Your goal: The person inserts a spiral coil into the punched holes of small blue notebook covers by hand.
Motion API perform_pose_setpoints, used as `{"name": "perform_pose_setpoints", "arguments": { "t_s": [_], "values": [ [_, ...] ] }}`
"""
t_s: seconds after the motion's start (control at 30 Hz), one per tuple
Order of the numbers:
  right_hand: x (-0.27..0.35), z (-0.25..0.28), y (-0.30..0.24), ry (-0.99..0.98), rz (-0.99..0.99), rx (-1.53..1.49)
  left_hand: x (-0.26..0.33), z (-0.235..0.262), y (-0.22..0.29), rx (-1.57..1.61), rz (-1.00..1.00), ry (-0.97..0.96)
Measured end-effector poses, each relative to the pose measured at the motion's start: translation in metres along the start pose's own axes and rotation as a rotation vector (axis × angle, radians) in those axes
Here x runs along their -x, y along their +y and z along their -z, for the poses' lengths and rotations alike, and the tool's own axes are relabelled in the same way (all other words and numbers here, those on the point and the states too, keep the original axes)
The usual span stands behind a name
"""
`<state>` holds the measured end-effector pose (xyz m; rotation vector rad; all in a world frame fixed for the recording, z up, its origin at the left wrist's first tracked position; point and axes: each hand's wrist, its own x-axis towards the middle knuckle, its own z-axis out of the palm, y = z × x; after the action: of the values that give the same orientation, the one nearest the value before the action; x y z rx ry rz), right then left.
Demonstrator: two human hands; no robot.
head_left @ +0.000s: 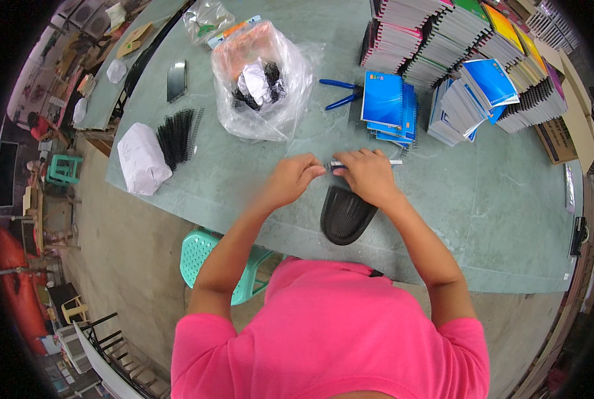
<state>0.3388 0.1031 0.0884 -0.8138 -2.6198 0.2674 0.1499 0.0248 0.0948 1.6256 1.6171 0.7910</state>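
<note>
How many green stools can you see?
2. One stool sits partly behind the person's left arm; another stool stands farther away, at the picture's left side. More could be hidden.

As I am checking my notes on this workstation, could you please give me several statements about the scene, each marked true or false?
1. The hands are wide apart. False: the left hand and right hand are close together, at a thin white-edged item.
2. Blue-handled pliers lie left of the small blue notebook pile. True.
3. The clear plastic bag is right of the pliers. False: that bag is on their left.
4. Black spiral bindings lie just right of a white bundle. True.
5. The person's shirt is green. False: it is pink.
</note>
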Motion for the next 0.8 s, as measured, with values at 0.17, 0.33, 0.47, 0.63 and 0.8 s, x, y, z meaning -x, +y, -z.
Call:
{"name": "perform_pose_setpoints", "arguments": {
  "t_s": [0.17, 0.33, 0.47, 0.63, 0.8],
  "values": [
    [-0.004, 0.006, 0.005, -0.007, -0.028, -0.211, -0.003, -0.002, 0.000, 0.051, 0.001, 0.127],
    [-0.010, 0.009, 0.004, -0.137, -0.160, -0.316, -0.005, -0.004, 0.000, 0.098, -0.046, 0.167],
    [-0.010, 0.011, 0.016, -0.119, -0.259, -0.524, -0.004, 0.004, -0.010, 0.097, 0.058, 0.210],
    [-0.006, 0.001, 0.002, 0.095, -0.002, -0.323, -0.008, -0.011, 0.012, 0.078, -0.070, 0.241],
    [-0.007, 0.011, 0.002, -0.121, -0.206, -0.435, -0.005, 0.012, 0.008, 0.081, 0.211, -0.122]
  ]
}}
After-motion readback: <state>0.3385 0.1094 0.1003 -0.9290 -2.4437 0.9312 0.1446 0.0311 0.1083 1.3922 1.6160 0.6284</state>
